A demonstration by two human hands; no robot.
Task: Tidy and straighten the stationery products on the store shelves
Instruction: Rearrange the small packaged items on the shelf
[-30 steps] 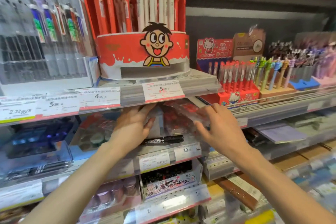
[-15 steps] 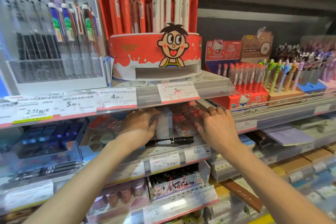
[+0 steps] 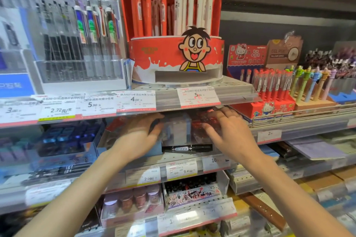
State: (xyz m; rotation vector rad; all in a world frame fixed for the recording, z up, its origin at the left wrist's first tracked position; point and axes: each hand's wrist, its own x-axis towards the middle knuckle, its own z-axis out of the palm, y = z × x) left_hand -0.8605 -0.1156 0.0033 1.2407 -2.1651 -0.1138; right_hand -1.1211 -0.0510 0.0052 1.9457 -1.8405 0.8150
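- Your left hand (image 3: pixel 143 136) is cupped round the left side of a clear plastic box (image 3: pixel 176 131) on the second shelf, fingers curled against it; your right hand (image 3: pixel 227 134) lies flat with fingers spread over the red transparent packets (image 3: pixel 204 127) just beside that box. Blur hides the fingertips, so you cannot tell whether either hand is truly clamped or only pressing.
- Head view, the goods: the box and packets sit well back under the upper shelf's price strip (image 3: pixel 198 97). A black marker (image 3: pixel 187 148) lies loose on its side along the front lip, just in front of the box and between your wrists.
- Head view, progress: by the look of it you are squaring this one bay, and it is not finished. The marker looks out of place and wants a home. The cartoon pen display (image 3: pixel 176 57) above and the Hello Kitty pen box (image 3: pixel 264 90) to the right stand upright and orderly; the lower tiers are too blurred to judge.
- Head view, room: headroom is tight, as your knuckles sit close under the upper shelf's edge. Sideways, blue boxes (image 3: pixel 63 140) crowd the left. Draw anything out forward and low, minding the marker at the lip.
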